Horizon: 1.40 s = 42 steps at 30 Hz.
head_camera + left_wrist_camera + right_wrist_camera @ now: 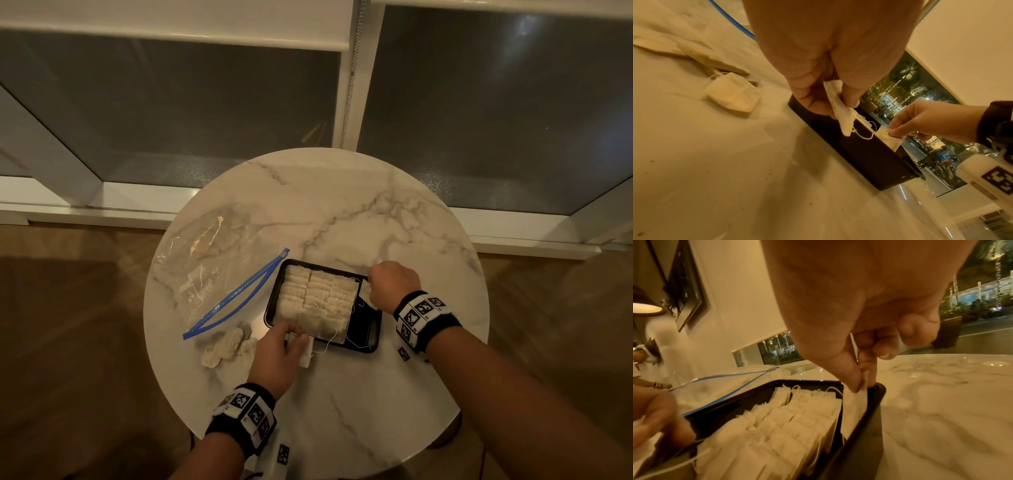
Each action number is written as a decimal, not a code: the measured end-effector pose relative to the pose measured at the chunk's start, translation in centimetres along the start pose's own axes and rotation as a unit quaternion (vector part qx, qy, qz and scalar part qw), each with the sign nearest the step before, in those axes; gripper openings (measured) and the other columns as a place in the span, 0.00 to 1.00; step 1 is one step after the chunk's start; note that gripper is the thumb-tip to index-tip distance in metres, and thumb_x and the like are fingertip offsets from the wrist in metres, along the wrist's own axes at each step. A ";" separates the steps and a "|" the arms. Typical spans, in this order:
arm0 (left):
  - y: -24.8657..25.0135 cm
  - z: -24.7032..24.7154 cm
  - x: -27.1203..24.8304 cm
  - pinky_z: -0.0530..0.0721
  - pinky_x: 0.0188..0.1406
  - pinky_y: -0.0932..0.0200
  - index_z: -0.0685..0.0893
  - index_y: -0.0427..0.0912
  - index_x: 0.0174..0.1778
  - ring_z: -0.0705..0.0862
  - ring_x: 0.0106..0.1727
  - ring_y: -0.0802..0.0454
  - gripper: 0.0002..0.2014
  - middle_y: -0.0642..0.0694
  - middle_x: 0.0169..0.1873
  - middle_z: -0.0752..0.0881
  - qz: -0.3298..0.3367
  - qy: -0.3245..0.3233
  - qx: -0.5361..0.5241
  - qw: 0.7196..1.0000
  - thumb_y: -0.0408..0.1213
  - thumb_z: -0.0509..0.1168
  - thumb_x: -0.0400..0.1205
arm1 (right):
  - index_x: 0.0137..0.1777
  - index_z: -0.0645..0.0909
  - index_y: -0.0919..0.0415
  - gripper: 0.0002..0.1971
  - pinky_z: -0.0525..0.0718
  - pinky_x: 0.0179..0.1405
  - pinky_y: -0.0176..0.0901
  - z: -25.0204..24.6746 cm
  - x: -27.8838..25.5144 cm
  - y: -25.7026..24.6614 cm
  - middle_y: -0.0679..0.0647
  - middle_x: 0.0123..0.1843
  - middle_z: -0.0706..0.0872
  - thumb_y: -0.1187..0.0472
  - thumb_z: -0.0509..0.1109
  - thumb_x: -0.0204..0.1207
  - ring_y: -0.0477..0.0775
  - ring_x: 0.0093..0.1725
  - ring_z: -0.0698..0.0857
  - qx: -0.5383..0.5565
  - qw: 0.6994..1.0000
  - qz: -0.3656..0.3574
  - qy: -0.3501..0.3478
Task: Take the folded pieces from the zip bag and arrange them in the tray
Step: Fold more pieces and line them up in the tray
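A black tray (366,334) (869,155) (873,423) sits mid-table, packed with rows of folded white pieces (317,296) (781,423). My right hand (394,286) (861,382) (898,129) pinches one folded piece (854,408) (893,139) upright just inside the tray's right wall. My left hand (284,346) (838,105) grips another folded piece (306,353) (840,113) at the tray's near left corner. The clear zip bag (209,270) with its blue zip strip (236,294) (731,376) lies open to the left. Several loose folded pieces (226,346) (731,94) lie below the bag.
The round marble table (376,219) stands before a window with white frames (349,85). Wooden floor (68,342) surrounds it. Thin strings (329,342) trail from the pieces over the tray's near rim.
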State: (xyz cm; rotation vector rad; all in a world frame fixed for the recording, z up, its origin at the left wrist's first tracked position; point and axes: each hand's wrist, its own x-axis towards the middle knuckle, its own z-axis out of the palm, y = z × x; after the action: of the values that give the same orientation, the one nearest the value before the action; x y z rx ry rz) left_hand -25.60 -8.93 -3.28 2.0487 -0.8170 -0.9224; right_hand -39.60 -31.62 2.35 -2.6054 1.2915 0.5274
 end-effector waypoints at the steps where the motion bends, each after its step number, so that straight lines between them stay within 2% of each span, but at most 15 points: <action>1: 0.0 0.0 0.0 0.83 0.44 0.62 0.83 0.51 0.49 0.86 0.45 0.56 0.01 0.52 0.44 0.87 0.000 0.000 -0.003 1.000 0.42 0.69 0.84 | 0.47 0.83 0.57 0.05 0.81 0.41 0.46 -0.1 -0.1 -0.2 0.56 0.50 0.86 0.63 0.66 0.75 0.60 0.50 0.86 -0.011 1.000 -0.005 -0.003; 4: 0.0 0.0 0.1 0.84 0.46 0.60 0.84 0.51 0.49 0.86 0.46 0.57 0.02 0.52 0.45 0.87 -0.001 -0.002 -0.005 1.000 0.42 0.69 0.84 | 0.44 0.80 0.57 0.06 0.83 0.43 0.49 0.4 0.2 -0.3 0.56 0.49 0.86 0.68 0.64 0.74 0.59 0.51 0.85 -0.016 1.000 -0.012 0.006; 6: -0.1 0.0 0.1 0.80 0.41 0.64 0.83 0.51 0.49 0.84 0.42 0.58 0.01 0.52 0.44 0.87 0.000 -0.002 -0.004 1.000 0.42 0.69 0.84 | 0.49 0.83 0.57 0.09 0.81 0.40 0.48 1.3 0.6 0.0 0.54 0.51 0.85 0.68 0.64 0.76 0.58 0.54 0.82 -0.006 0.999 -0.018 0.031; 9: -0.1 0.0 0.2 0.78 0.39 0.65 0.83 0.52 0.47 0.82 0.39 0.58 0.02 0.51 0.42 0.86 0.000 -0.002 -0.001 1.000 0.42 0.70 0.84 | 0.55 0.86 0.50 0.10 0.77 0.37 0.45 2.8 1.1 0.5 0.51 0.54 0.81 0.62 0.67 0.80 0.56 0.59 0.76 0.008 0.997 -0.025 0.076; 12: -0.1 -0.2 0.2 0.78 0.39 0.65 0.83 0.52 0.47 0.83 0.40 0.57 0.02 0.51 0.43 0.87 -0.002 -0.003 0.001 1.000 0.42 0.69 0.84 | 0.57 0.88 0.46 0.09 0.79 0.40 0.46 3.5 1.2 0.9 0.51 0.56 0.77 0.56 0.71 0.80 0.57 0.61 0.72 0.032 0.993 -0.018 0.112; 14: 0.0 -0.2 0.3 0.81 0.39 0.64 0.83 0.52 0.47 0.83 0.39 0.57 0.02 0.51 0.43 0.87 0.000 -0.004 0.005 1.000 0.42 0.69 0.84 | 0.57 0.89 0.46 0.09 0.79 0.42 0.46 3.6 1.2 1.0 0.52 0.58 0.77 0.54 0.72 0.79 0.58 0.62 0.72 0.059 0.991 -0.017 0.116; 16: 0.1 -0.2 0.3 0.85 0.45 0.59 0.84 0.52 0.48 0.85 0.43 0.57 0.01 0.52 0.44 0.87 -0.003 -0.006 0.008 1.000 0.42 0.69 0.84 | 0.59 0.89 0.45 0.10 0.79 0.45 0.46 3.6 1.3 1.1 0.51 0.62 0.77 0.54 0.70 0.80 0.58 0.65 0.71 0.076 0.991 -0.023 0.106; 18: 0.1 -0.3 0.4 0.85 0.47 0.59 0.84 0.51 0.48 0.85 0.46 0.57 0.01 0.52 0.45 0.87 -0.009 -0.007 0.005 1.000 0.42 0.69 0.84 | 0.61 0.88 0.43 0.12 0.80 0.48 0.46 3.6 1.6 1.2 0.49 0.65 0.78 0.55 0.68 0.82 0.55 0.67 0.71 0.081 0.992 -0.034 0.088; 24: 0.1 -0.3 0.5 0.76 0.38 0.66 0.83 0.51 0.46 0.81 0.37 0.59 0.03 0.51 0.41 0.86 -0.004 -0.008 0.008 1.000 0.42 0.70 0.84 | 0.58 0.88 0.42 0.12 0.84 0.49 0.49 3.7 1.9 1.2 0.45 0.59 0.84 0.56 0.67 0.81 0.52 0.61 0.78 0.106 0.990 -0.038 0.088; 29: 0.4 -0.4 0.4 0.76 0.39 0.66 0.83 0.52 0.47 0.81 0.38 0.60 0.02 0.52 0.41 0.85 -0.009 -0.011 0.005 1.000 0.41 0.69 0.84 | 0.56 0.88 0.47 0.09 0.83 0.46 0.47 3.6 1.9 1.2 0.46 0.59 0.84 0.52 0.68 0.80 0.52 0.62 0.78 0.108 0.989 -0.040 0.089; 32: 0.5 -0.4 0.4 0.77 0.40 0.64 0.82 0.52 0.45 0.80 0.39 0.60 0.04 0.52 0.41 0.84 0.001 -0.001 0.010 1.000 0.40 0.70 0.83 | 0.52 0.88 0.50 0.08 0.82 0.40 0.45 3.9 1.9 1.2 0.46 0.56 0.86 0.54 0.68 0.80 0.53 0.63 0.76 0.105 0.985 -0.054 0.127; 35: 1.0 -0.7 0.2 0.78 0.47 0.64 0.82 0.51 0.45 0.80 0.46 0.62 0.04 0.53 0.46 0.82 0.024 0.012 0.034 0.999 0.39 0.71 0.83 | 0.50 0.88 0.53 0.05 0.84 0.39 0.47 4.0 1.5 1.2 0.47 0.54 0.86 0.56 0.72 0.77 0.53 0.62 0.76 0.131 0.973 -0.069 0.177; 38: 1.5 -1.1 -0.3 0.75 0.47 0.73 0.83 0.52 0.43 0.78 0.51 0.68 0.05 0.55 0.49 0.80 0.041 0.020 0.048 0.998 0.40 0.72 0.82 | 0.51 0.89 0.55 0.07 0.84 0.49 0.46 3.8 0.0 1.3 0.49 0.52 0.85 0.62 0.75 0.73 0.54 0.59 0.77 0.176 0.945 -0.074 0.264; 40: 2.1 -1.4 -0.8 0.74 0.45 0.77 0.84 0.52 0.42 0.77 0.50 0.71 0.05 0.56 0.48 0.80 0.051 0.032 0.044 0.997 0.39 0.74 0.81 | 0.53 0.88 0.57 0.09 0.79 0.56 0.42 3.7 -1.7 1.2 0.51 0.52 0.84 0.64 0.76 0.73 0.54 0.57 0.76 0.222 0.921 -0.054 0.315; 42: 2.6 -1.5 -1.1 0.75 0.43 0.77 0.86 0.52 0.40 0.79 0.45 0.68 0.06 0.56 0.43 0.83 0.052 0.037 0.025 0.998 0.39 0.76 0.79 | 0.53 0.87 0.56 0.09 0.75 0.57 0.39 3.9 -3.8 0.8 0.49 0.51 0.84 0.64 0.75 0.74 0.52 0.56 0.76 0.283 0.902 -0.024 0.326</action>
State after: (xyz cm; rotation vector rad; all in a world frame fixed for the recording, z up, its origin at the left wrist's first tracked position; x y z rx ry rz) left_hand -25.60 -8.96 -0.11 2.0502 -0.9058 -0.7723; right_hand -43.29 -28.06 0.27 -2.3373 1.2657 -0.7050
